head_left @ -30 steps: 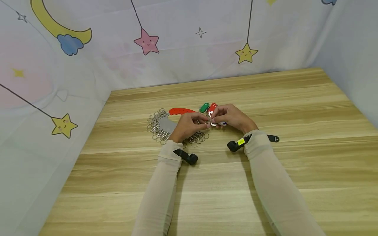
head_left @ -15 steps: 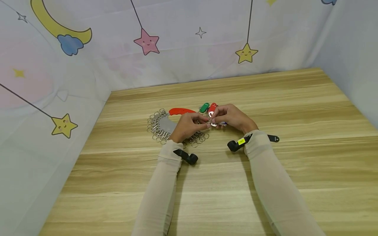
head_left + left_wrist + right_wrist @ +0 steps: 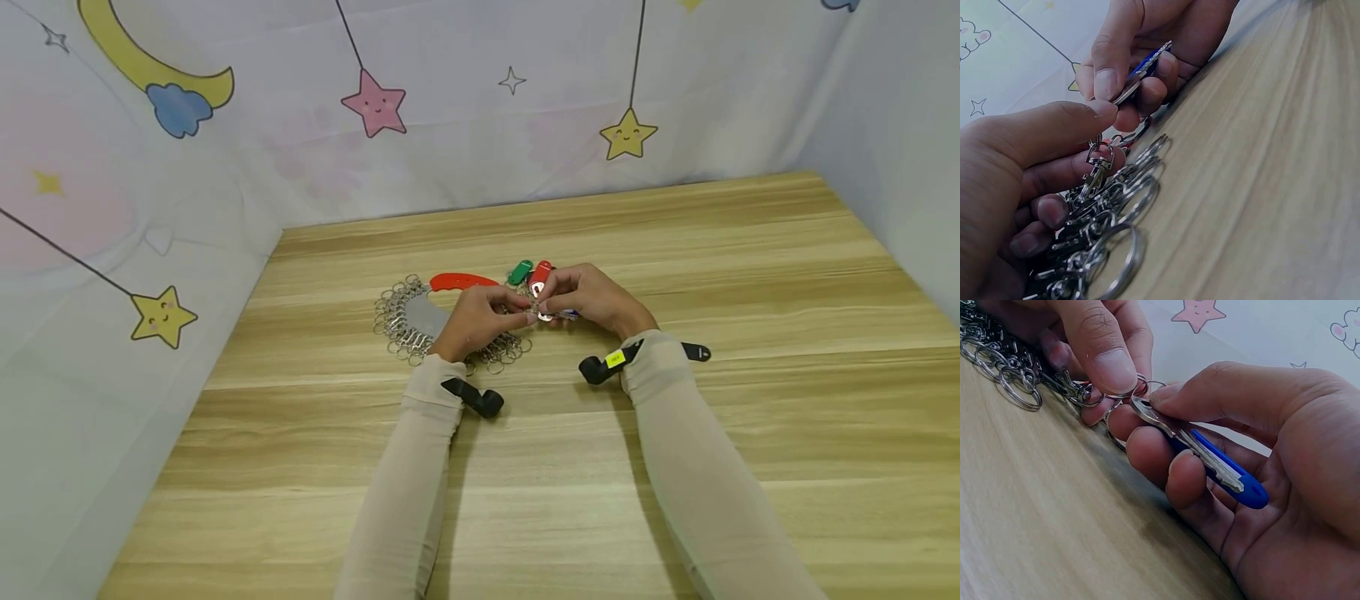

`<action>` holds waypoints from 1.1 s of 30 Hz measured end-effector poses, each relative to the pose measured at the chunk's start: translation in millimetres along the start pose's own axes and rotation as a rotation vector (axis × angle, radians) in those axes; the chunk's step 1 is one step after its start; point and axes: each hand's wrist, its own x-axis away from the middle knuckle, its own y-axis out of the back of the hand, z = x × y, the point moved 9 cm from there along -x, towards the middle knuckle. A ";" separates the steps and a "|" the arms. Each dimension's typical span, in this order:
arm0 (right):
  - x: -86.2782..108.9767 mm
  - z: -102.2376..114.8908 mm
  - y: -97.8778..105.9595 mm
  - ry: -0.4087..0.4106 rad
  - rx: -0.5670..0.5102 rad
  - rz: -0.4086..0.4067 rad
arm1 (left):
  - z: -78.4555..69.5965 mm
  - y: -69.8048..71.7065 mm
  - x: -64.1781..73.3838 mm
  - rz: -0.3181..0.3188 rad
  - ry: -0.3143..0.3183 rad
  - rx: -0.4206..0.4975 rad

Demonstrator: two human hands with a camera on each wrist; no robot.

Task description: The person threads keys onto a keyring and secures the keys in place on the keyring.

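Note:
My left hand (image 3: 478, 323) pinches a metal split ring (image 3: 1142, 382) between thumb and index finger. My right hand (image 3: 594, 300) holds a silver key (image 3: 1213, 464) and a blue key tag (image 3: 1252, 495), its thumb pressing near the key's head. The fingertips of both hands meet at the ring, and in the left wrist view a swivel clasp (image 3: 1094, 177) hangs just below them. Under the left hand lies a grey plate (image 3: 424, 317) with a red handle (image 3: 461, 282), edged with many clasps and rings. The thumbs partly hide how ring and key join.
Beyond the hands lie a green key tag (image 3: 520, 272) and a red key tag (image 3: 540, 272), with a key by the red one. Everything rests on a wood-grain table (image 3: 540, 467). A printed cloth (image 3: 465, 158) rises along the table's back and left edges.

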 end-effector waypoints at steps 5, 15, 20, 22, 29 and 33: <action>1.1 2.3 0.8 -0.003 -0.002 -0.001 | -0.9 0.1 -1.5 0.001 0.000 0.000; -0.1 0.4 1.1 -0.010 0.004 -0.014 | 0.5 -0.8 -0.9 0.024 0.021 -0.001; 0.5 1.0 0.2 -0.017 0.006 -0.021 | 1.5 0.3 -0.7 0.020 0.023 -0.002; 0.6 1.3 -0.1 -0.018 0.005 -0.021 | 1.7 0.3 -0.8 0.019 0.023 -0.003; 0.1 1.1 0.3 -0.021 0.016 -0.020 | 1.7 0.3 -1.3 0.019 0.027 0.012; -0.4 0.7 1.1 -0.016 0.024 -0.016 | 1.6 0.0 -1.3 0.022 0.030 0.024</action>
